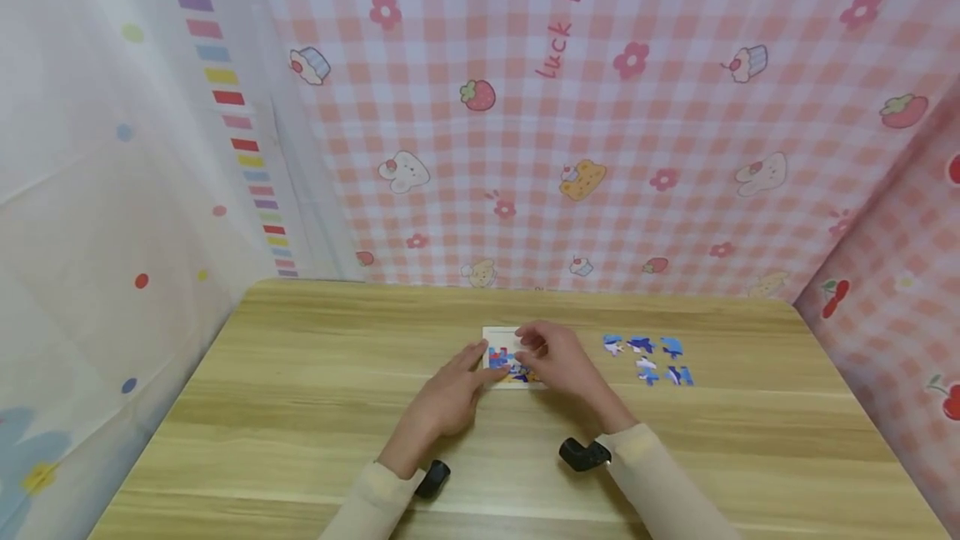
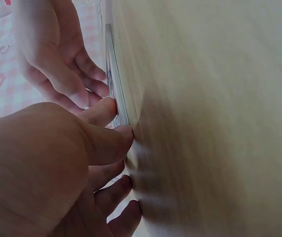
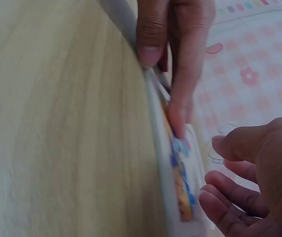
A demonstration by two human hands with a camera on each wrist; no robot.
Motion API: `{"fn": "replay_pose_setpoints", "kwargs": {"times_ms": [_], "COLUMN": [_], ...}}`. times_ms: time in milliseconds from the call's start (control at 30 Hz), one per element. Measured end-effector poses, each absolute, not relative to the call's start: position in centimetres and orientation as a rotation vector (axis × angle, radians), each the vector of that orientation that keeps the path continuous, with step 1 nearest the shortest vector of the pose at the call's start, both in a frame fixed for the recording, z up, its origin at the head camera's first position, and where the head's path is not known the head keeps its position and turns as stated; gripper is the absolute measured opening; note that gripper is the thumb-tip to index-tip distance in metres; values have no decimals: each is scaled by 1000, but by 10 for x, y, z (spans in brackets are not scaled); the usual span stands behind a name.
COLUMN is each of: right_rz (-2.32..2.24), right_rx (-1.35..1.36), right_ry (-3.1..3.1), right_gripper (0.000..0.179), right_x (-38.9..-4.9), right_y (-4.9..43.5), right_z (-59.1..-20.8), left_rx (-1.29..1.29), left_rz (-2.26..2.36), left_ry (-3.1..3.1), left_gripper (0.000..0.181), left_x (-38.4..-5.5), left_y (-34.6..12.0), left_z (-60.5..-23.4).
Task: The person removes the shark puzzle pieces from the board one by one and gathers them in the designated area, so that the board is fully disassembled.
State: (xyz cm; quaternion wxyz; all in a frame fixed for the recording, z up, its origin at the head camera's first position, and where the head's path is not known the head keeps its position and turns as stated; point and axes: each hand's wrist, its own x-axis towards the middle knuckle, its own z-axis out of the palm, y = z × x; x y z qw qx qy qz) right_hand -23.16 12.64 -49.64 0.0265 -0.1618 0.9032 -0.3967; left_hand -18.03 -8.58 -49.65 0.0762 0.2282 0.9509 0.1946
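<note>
A small white-bordered jigsaw board [image 1: 498, 331] lies on the table, with colourful puzzle pieces [image 1: 497, 358] set in its lower part. My left hand [image 1: 448, 394] rests at the board's left side. Its thumb reaches over the pieces and its other fingertips are at the border. Above the board's right part hovers my right hand [image 1: 561, 358], fingers loosely bent. In the right wrist view a gap shows between this right hand's [image 3: 266, 173] thumb and fingers, with nothing seen in it. The printed pieces [image 3: 180, 182] appear beside it there.
Several loose blue-and-white jigsaw pieces [image 1: 642, 345] lie on the wood-grain table [image 1: 322, 382], right of the board. A pink checked cloth [image 1: 525, 123] hangs behind the table's far edge. Each wrist carries a black camera [image 1: 583, 455].
</note>
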Motion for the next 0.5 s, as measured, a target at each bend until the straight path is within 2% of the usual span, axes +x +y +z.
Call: {"fn": "replay_pose_setpoints", "kwargs": {"times_ms": [500], "right_rz": [-1165], "right_rx": [-469], "right_ry": [2843], "right_gripper": [9], "right_x": [-244], "right_y": [110], "right_z": [-512], "left_rx": [726], "left_rz": [606], "left_ry": [2863], "left_gripper": [41], "left_x": [-183], "left_y": [-86], "left_z": [-500]}}
